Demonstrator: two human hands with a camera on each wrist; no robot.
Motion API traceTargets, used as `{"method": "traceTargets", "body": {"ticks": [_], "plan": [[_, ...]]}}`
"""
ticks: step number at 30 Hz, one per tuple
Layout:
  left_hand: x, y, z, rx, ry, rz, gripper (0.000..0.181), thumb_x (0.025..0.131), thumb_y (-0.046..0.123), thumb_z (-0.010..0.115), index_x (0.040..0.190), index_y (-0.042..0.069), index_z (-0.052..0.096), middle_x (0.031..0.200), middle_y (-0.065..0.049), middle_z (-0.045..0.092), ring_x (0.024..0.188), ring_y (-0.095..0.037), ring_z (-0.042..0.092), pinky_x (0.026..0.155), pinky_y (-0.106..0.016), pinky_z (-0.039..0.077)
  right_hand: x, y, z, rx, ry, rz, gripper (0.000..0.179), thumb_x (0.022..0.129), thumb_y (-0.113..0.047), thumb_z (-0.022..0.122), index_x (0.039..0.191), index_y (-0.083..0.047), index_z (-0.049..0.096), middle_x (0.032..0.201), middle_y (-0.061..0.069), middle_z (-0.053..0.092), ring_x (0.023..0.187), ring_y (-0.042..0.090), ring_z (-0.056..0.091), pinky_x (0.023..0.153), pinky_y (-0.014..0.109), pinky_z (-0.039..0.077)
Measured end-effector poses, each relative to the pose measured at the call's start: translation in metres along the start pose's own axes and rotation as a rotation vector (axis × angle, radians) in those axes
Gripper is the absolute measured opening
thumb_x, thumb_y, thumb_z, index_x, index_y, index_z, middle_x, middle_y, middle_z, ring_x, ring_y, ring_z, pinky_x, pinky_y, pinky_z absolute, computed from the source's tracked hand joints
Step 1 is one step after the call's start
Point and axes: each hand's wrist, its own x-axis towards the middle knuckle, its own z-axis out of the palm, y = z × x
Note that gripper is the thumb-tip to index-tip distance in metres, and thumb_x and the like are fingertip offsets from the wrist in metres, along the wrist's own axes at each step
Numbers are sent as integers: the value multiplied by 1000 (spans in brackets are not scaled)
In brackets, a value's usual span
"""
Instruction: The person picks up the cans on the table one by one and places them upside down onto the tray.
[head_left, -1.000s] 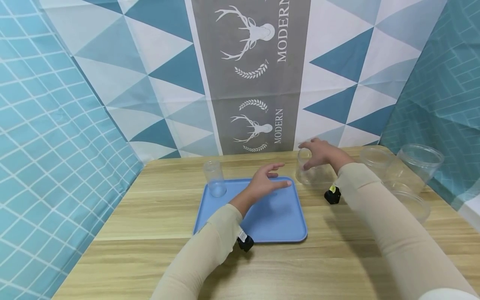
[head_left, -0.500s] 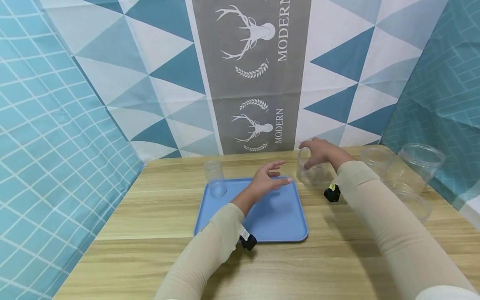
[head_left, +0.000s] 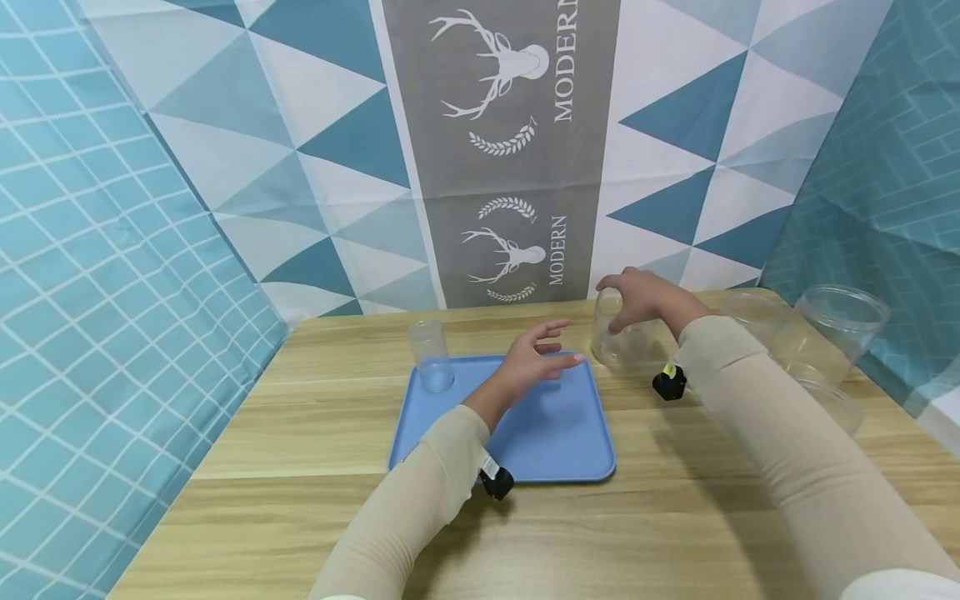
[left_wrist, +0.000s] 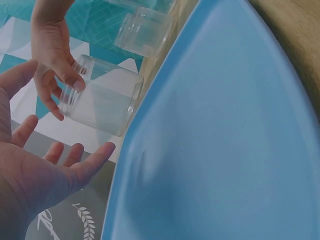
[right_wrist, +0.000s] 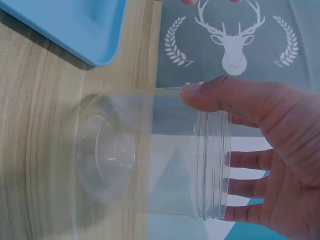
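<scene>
My right hand (head_left: 647, 300) grips a clear wide-mouthed jar (head_left: 617, 348) at the back of the table, right of the blue tray (head_left: 551, 437). In the right wrist view the thumb presses one side of the jar's (right_wrist: 170, 155) threaded neck, and the fingers (right_wrist: 250, 187) reach round the far side. The jar is upright, its base close to the wood. Over the tray, my left hand (head_left: 528, 362) is held with fingers spread and nothing in it. The left wrist view has the left palm (left_wrist: 45, 172) beside the tray's rim. A narrow clear jar (head_left: 430, 358) stands at the tray's back left.
Several more clear containers stand at the right: a large jar (head_left: 840, 337), a smaller one (head_left: 752, 317) behind my right forearm, and a low one (head_left: 832, 408) partly hidden by the sleeve. Patterned cloth (head_left: 502, 167) hangs close behind the table's back edge.
My right hand has risen very slightly at the jar's mouth. The left hand stays nearly still over the tray, and the other jars have not moved.
</scene>
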Motion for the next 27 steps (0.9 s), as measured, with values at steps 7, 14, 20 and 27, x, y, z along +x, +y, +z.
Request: {"method": "traceTargets", "body": {"ticks": [7, 14, 20, 27], "plan": [[-1, 0, -4, -126, 12, 29, 58, 83, 9, 77, 136, 24, 57, 140, -6, 46, 132, -35, 44, 91, -55, 50, -8, -6, -5, -30, 35, -40, 76, 73, -25, 82, 139, -4, 49, 133, 33, 44, 117, 52, 47, 92, 64, 44], [-5, 1, -10, -173, 16, 55, 59, 85, 6, 75, 139, 18, 54, 140, -10, 45, 126, -29, 50, 90, -55, 50, -19, -13, -11, -48, 63, -79, 77, 72, -25, 84, 139, -6, 50, 133, 31, 45, 117, 52, 47, 91, 65, 43], [-7, 3, -11, -184, -6, 56, 61, 85, 5, 74, 141, 17, 52, 139, -11, 44, 126, -30, 50, 89, -53, 51, -29, -18, -14, -54, 90, -94, 77, 71, -25, 85, 139, -8, 51, 133, 28, 47, 117, 49, 48, 91, 64, 44], [-10, 3, -11, -191, -13, 60, 62, 85, 5, 74, 141, 18, 52, 138, -10, 45, 126, -31, 49, 90, -55, 51, -42, -23, -19, -66, 110, -149, 77, 71, -25, 86, 138, -8, 52, 131, 27, 48, 114, 45, 51, 90, 61, 46]]}}
